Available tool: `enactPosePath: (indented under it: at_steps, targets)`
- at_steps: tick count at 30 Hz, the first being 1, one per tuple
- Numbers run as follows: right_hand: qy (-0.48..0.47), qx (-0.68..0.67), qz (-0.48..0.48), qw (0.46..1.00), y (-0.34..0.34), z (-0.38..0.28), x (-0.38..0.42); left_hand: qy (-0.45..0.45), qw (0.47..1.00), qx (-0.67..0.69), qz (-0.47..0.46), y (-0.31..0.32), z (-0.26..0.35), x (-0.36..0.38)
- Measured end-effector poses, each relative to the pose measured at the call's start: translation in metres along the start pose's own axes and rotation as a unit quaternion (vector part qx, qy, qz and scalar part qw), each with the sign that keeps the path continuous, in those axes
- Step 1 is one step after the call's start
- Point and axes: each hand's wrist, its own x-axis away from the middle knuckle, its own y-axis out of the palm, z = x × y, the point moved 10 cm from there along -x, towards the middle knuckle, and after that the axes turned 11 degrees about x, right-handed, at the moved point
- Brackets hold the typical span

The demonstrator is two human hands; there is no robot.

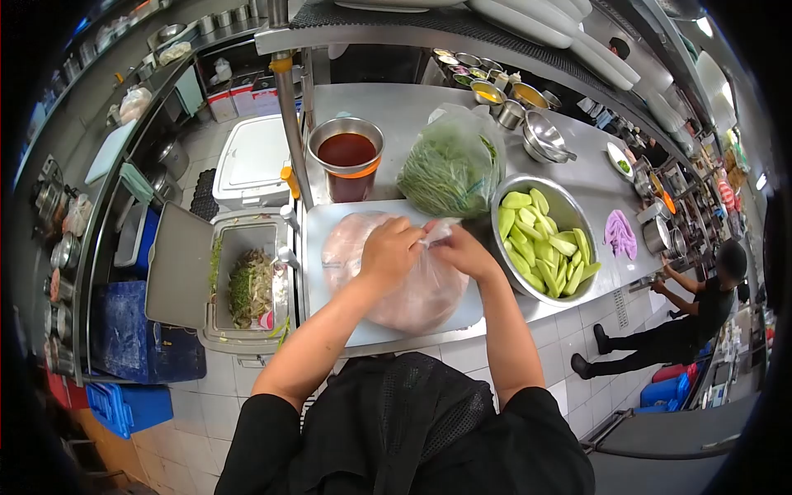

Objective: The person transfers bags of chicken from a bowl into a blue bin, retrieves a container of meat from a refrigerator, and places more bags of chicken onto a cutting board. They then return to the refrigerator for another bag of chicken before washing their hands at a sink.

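A large clear plastic bag full of something pale pink, perhaps raw meat, lies on a white cutting board in front of me. My left hand is closed on the gathered neck of the bag, fingers bent. Beside it my right hand grips the twisted plastic at the top. Just right of the hands stands a steel bowl of cut green vegetable pieces. Behind the bag sit a steel container of dark red liquid and a bag of green leafy vegetables.
An open bin with vegetable scraps is on the left, near a white lidded box. A purple cloth and steel bowls lie farther along the counter. An overhead shelf holds plates. Another person stands at right.
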Motion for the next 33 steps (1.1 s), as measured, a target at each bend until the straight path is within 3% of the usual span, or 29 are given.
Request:
enactPosePath:
  at_steps: [1,2,4,6,7,8,10,15,17,19,21,23,24,25,27,28,30,31,32,33]
  targets:
    - [-0.002,-0.002,0.0,1.0,0.0,0.002,-0.002,-0.059,0.998,0.025,-0.012,0.002,-0.009,0.002]
    - [0.006,0.015,0.016,1.0,-0.002,0.007,-0.002,-0.06,0.998,0.024,-0.013,-0.001,-0.01,0.001]
    - [0.015,0.03,0.031,0.999,0.003,0.013,-0.001,-0.266,0.933,0.106,-0.219,0.034,-0.045,0.021]
    - [-0.072,0.243,0.171,0.952,-0.007,-0.011,-0.001,-0.281,0.928,0.105,-0.22,0.034,-0.046,0.022]
    - [-0.076,0.242,0.17,0.952,-0.003,-0.011,-0.004,-0.296,0.923,0.105,-0.223,0.035,-0.048,0.022]
    - [-0.078,0.262,0.199,0.941,-0.004,-0.013,-0.003,-0.295,0.924,0.103,-0.221,0.035,-0.049,0.024]
    - [-0.076,0.282,0.226,0.929,-0.004,-0.012,-0.001,-0.233,0.961,0.108,-0.102,0.019,-0.041,0.019]
    - [-0.093,0.419,0.279,0.859,-0.034,0.005,0.019,-0.236,0.965,0.036,-0.105,0.025,-0.054,0.021]
    - [-0.082,0.43,0.283,0.854,-0.046,0.018,0.027,-0.224,0.969,0.018,-0.103,0.029,-0.057,0.02]
    - [-0.029,0.452,0.263,0.852,-0.046,0.008,0.032,-0.239,0.968,0.017,-0.08,0.028,-0.062,0.023]
    - [-0.059,0.422,0.269,0.864,-0.039,-0.019,0.035,-0.258,0.96,0.064,-0.084,0.023,-0.063,0.025]
    - [-0.209,0.469,0.189,0.837,0.007,-0.051,0.033,-0.28,0.95,0.109,-0.085,0.019,-0.06,0.03]
    - [-0.131,0.467,0.079,0.871,0.034,-0.044,0.019,-0.268,0.947,0.151,-0.087,0.021,-0.054,0.03]
    - [-0.14,0.463,0.07,0.873,0.042,-0.041,0.016,-0.255,0.944,0.191,-0.085,0.021,-0.049,0.029]
    - [-0.111,0.559,0.134,0.811,0.049,-0.023,0.003,-0.186,0.961,0.197,-0.053,0.014,-0.037,0.035]
    - [-0.165,0.547,0.153,0.806,0.049,-0.016,-0.001,-0.171,0.958,0.229,-0.035,0.006,-0.03,0.04]
    - [-0.142,0.484,0.135,0.853,0.04,-0.002,-0.003,-0.181,0.958,0.221,0.037,-0.048,-0.025,0.064]
    - [-0.037,0.364,0.138,0.92,0.019,0.035,-0.009,-0.215,0.95,0.221,0.045,-0.074,-0.022,0.081]
    - [0.017,0.312,0.097,0.945,0.012,0.049,-0.013,-0.246,0.941,0.225,0.049,-0.094,-0.022,0.102]
    - [-0.028,0.256,0.129,0.958,0.002,0.053,-0.014,-0.264,0.94,0.199,0.084,-0.121,-0.028,0.131]
